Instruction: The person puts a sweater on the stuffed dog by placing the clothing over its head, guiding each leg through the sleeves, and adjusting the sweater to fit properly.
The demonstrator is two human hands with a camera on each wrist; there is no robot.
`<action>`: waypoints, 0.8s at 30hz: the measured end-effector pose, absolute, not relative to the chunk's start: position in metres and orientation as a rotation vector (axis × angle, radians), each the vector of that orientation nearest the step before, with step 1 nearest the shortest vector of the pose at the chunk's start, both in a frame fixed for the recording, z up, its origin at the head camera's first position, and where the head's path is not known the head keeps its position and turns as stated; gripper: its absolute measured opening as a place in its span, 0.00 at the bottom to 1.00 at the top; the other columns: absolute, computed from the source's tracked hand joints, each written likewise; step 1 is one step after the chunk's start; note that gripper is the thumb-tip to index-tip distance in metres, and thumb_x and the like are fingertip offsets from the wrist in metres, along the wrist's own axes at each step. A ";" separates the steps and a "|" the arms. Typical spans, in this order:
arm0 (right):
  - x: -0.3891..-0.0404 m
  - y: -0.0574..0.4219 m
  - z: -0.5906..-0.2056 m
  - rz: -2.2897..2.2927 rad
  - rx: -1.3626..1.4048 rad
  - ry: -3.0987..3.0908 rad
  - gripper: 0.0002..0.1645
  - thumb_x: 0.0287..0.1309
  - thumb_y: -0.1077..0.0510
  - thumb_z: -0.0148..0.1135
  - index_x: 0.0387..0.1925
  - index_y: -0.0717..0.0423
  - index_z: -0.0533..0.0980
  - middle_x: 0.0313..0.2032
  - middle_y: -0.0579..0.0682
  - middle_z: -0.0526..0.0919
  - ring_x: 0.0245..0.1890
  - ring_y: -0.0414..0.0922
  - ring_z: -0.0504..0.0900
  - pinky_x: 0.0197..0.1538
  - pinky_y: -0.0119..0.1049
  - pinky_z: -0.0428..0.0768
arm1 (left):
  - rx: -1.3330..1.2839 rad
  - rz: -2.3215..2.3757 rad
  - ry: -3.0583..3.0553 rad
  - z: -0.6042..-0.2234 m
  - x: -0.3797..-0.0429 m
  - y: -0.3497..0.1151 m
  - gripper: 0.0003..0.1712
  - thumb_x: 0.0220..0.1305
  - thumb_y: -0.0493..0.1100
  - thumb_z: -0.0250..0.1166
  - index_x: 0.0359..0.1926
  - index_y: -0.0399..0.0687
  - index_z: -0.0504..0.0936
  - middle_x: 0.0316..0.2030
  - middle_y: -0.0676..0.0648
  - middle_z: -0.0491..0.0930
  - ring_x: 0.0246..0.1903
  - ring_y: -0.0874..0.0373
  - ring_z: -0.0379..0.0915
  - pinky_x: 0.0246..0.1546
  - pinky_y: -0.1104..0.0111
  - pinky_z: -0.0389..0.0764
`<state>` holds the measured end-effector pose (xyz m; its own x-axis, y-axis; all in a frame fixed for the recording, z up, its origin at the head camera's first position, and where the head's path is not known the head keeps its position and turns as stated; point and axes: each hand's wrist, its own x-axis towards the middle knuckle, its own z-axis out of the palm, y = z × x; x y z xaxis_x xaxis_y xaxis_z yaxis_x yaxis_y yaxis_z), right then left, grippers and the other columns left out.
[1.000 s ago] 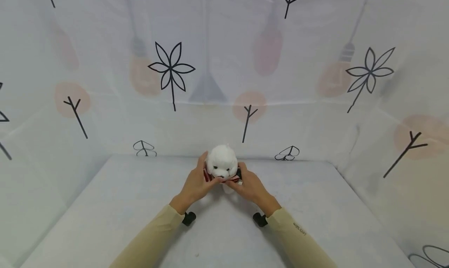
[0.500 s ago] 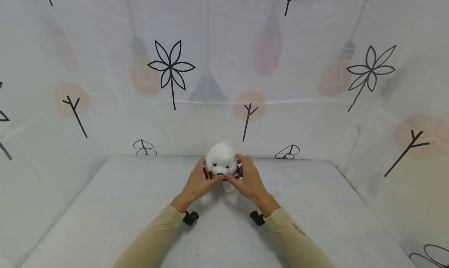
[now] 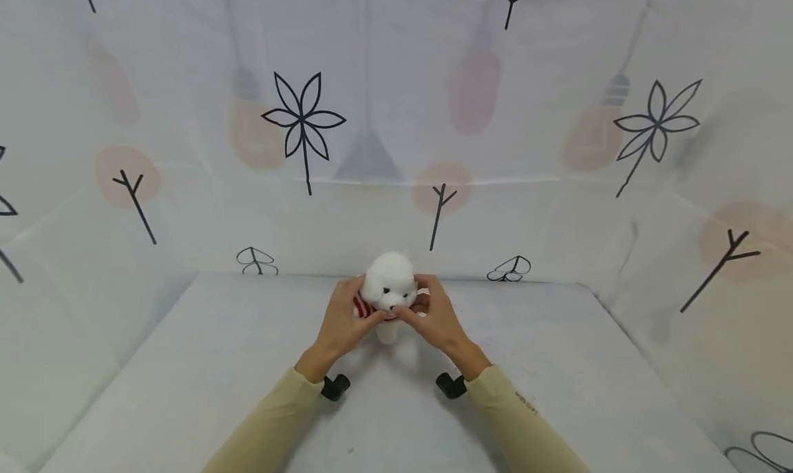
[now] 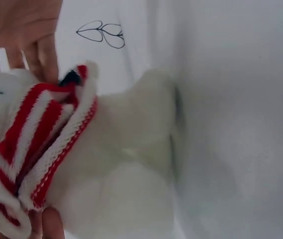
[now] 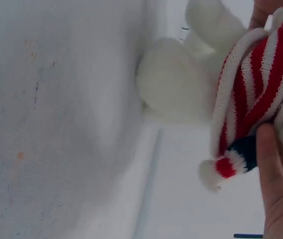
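Observation:
A white plush dog (image 3: 389, 280) stands upright on the table at the centre of the head view. A red-and-white striped knit garment (image 4: 32, 129) sits bunched about its neck. My left hand (image 3: 343, 321) holds the dog's left-of-view side, its thumb below the muzzle. From the other side my right hand (image 3: 438, 319) holds head and garment, and both thumbs nearly meet under the nose. In the right wrist view, right-hand fingers (image 5: 271, 164) press on the garment near a dark blue patch. The left hand's fingertips (image 4: 52, 224) touch the garment's lower edge. Much of the dog's body is hidden in the head view.
The white-covered table (image 3: 526, 363) reaches back to a printed cloth backdrop (image 3: 533, 218) just behind the dog. Dark wrist devices (image 3: 335, 387) hang beneath the sleeves.
The dog has turned a little and its lower body has shifted left. More of the striped garment shows on the left. The right fingers now lie beside the head, and both hands keep hold.

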<state>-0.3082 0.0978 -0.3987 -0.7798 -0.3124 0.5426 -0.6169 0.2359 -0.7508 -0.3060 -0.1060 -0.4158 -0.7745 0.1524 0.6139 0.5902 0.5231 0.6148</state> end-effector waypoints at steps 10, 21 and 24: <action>-0.327 0.108 -0.415 1.374 0.562 -2.332 0.38 0.53 0.42 0.68 0.60 0.56 0.67 0.50 0.55 0.73 0.44 0.51 0.77 0.45 0.48 0.78 | -0.722 -1.043 -2.285 -0.417 -0.300 -0.097 0.40 0.52 0.43 0.72 0.65 0.41 0.67 0.58 0.39 0.69 0.55 0.48 0.67 0.52 0.53 0.72; -0.322 0.102 -0.411 0.895 0.809 -2.030 0.12 0.49 0.68 0.69 0.35 0.56 0.76 0.35 0.49 0.72 0.32 0.44 0.71 0.34 0.34 0.73 | -0.789 -1.000 -2.289 -0.423 -0.302 -0.099 0.31 0.49 0.32 0.72 0.57 0.40 0.75 0.61 0.39 0.68 0.60 0.44 0.63 0.56 0.52 0.69; -0.319 0.100 -0.410 0.784 0.828 -2.006 0.10 0.47 0.69 0.69 0.30 0.54 0.78 0.31 0.46 0.75 0.34 0.43 0.72 0.35 0.35 0.73 | -0.791 -0.985 -2.257 -0.424 -0.301 -0.098 0.23 0.51 0.30 0.71 0.50 0.41 0.79 0.59 0.38 0.69 0.58 0.43 0.65 0.50 0.53 0.74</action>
<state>-0.3186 0.1004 -0.4104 -0.4563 -0.2697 0.8480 -0.7732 0.5918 -0.2278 -0.3009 -0.0984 -0.4240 -0.6768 0.2925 0.6755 0.6943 0.5587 0.4537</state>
